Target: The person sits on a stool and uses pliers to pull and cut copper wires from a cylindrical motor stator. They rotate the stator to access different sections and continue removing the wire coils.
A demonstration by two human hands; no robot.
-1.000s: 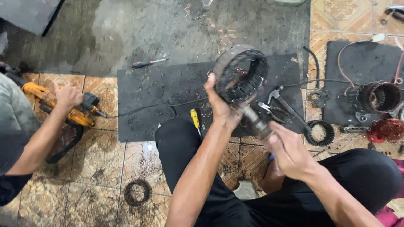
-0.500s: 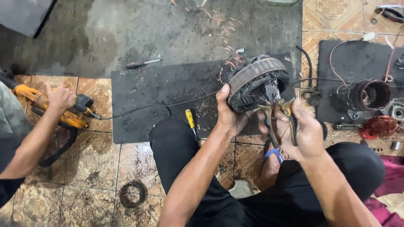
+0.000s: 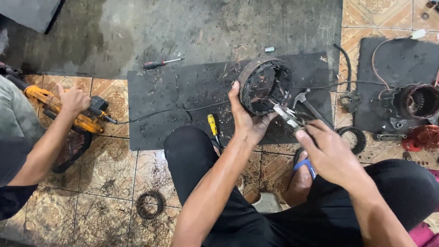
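Observation:
My left hand [image 3: 247, 120] grips a round metal motor stator ring [image 3: 265, 85] from below and holds it tilted above a black rubber mat [image 3: 183, 100]. Its open side faces me and wire ends show inside. My right hand [image 3: 327, 151] is closed around the handles of a pair of pliers [image 3: 289, 115], whose jaws reach into the ring's lower right edge. I sit on the tiled floor in black trousers, with a foot in a blue-strapped sandal [image 3: 303, 165] below my right hand.
Another person's hand [image 3: 73, 98] rests on a yellow power tool [image 3: 68, 111] at the left, its cord running onto the mat. A red-handled screwdriver [image 3: 160, 63], a yellow-handled screwdriver [image 3: 212, 126], a hammer [image 3: 307, 103], metal rings [image 3: 150, 204] and motor parts [image 3: 418, 101] lie around.
The stator ring has turned so its open side faces me and has shifted slightly left. My right hand has dropped lower and right, with the plier jaws now at the ring's edge.

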